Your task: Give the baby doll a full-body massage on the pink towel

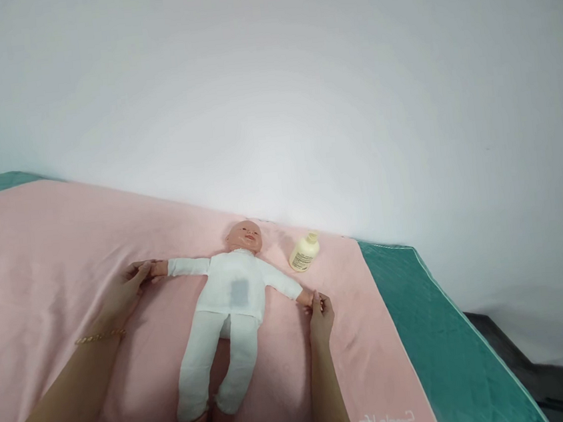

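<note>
A baby doll (232, 287) with a white cloth body and plastic head, hands and feet lies on its back, arms stretched out to both sides. A grey rectangle shows through its chest. At the left, my left hand (131, 284) is closed on one of the doll's hands, with a thin bracelet on my wrist. My right hand (321, 313) pinches the doll's other hand between thumb and fingers. Just beyond that arm a pale yellow bottle (304, 252) with dark printing stands on the blanket. The doll's feet are partly cut off by the lower frame edge.
The pink blanket (365, 336) under the doll bears mirrored "Simple life" lettering. Beneath it a green quilted cover (433, 316) shows at the right and far left. A white wall (269, 91) rises right behind. Something dark (534, 366) stands beyond the right edge.
</note>
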The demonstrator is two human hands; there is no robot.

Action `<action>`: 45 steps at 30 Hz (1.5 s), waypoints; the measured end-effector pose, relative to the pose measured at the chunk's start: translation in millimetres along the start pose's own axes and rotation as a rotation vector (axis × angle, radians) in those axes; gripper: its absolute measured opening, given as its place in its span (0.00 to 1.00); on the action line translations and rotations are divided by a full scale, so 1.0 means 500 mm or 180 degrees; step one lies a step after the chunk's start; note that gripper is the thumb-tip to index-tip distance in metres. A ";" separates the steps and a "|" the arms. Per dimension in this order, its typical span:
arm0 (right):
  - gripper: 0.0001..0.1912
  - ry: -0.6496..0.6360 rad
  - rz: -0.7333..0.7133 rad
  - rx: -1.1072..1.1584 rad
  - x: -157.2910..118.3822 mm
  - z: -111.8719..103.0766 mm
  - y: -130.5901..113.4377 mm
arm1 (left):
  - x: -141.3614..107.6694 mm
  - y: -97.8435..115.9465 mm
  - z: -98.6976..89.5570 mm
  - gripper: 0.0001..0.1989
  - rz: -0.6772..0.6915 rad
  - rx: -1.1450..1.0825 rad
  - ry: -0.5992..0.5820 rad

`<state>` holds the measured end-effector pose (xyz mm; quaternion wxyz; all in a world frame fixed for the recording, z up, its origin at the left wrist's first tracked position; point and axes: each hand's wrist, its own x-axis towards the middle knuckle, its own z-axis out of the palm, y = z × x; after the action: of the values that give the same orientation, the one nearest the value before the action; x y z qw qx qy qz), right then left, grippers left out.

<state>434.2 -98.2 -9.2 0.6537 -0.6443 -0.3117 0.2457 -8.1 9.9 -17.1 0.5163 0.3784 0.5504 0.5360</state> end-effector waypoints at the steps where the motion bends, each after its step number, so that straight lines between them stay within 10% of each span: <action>1: 0.28 0.0012 -0.0022 -0.0007 0.001 -0.001 0.001 | 0.003 -0.002 -0.001 0.34 0.0031 -0.0069 -0.0042; 45: 0.29 0.0025 -0.0041 -0.0025 0.005 -0.004 0.010 | -0.033 0.033 0.014 0.33 0.0089 0.0119 -0.0009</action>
<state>437.7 -97.6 -14.0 0.6539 -0.6459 -0.3142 0.2377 -0.4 -2.3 2.7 0.5023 0.3964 0.5542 0.5323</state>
